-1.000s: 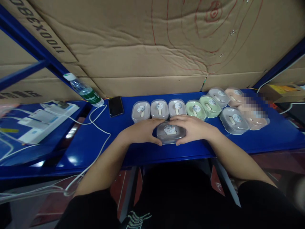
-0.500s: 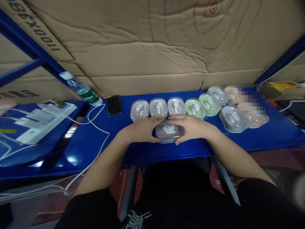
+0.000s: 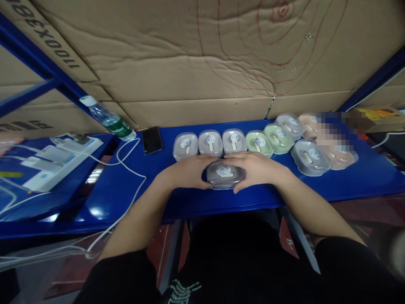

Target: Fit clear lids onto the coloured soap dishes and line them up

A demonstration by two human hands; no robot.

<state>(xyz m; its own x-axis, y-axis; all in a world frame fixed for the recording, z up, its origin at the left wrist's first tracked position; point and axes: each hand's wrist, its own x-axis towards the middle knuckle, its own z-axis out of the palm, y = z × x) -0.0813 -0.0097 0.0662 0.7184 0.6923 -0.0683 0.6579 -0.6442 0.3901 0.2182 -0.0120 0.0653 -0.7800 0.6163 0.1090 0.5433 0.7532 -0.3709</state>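
Between my two hands is a grey plastic box (image 3: 218,181) with a clear lid, a round label and a pale oblong piece on top. My left hand (image 3: 190,172) curves round its left end, and my right hand (image 3: 259,169) grips the right end, thumbs on the near side. Just behind stand three similar grey boxes in a row, the middle one (image 3: 210,143) directly beyond my left fingers. Right of them sit two green boxes, one (image 3: 259,142) close behind my right hand.
More boxes stand to the right, a grey box (image 3: 311,158) and a peach box (image 3: 344,160) among them. On the left are a phone (image 3: 152,140), a water bottle (image 3: 109,120), a white power strip (image 3: 63,164) and a loose white cable (image 3: 139,185). A cardboard wall (image 3: 152,76) closes the back.
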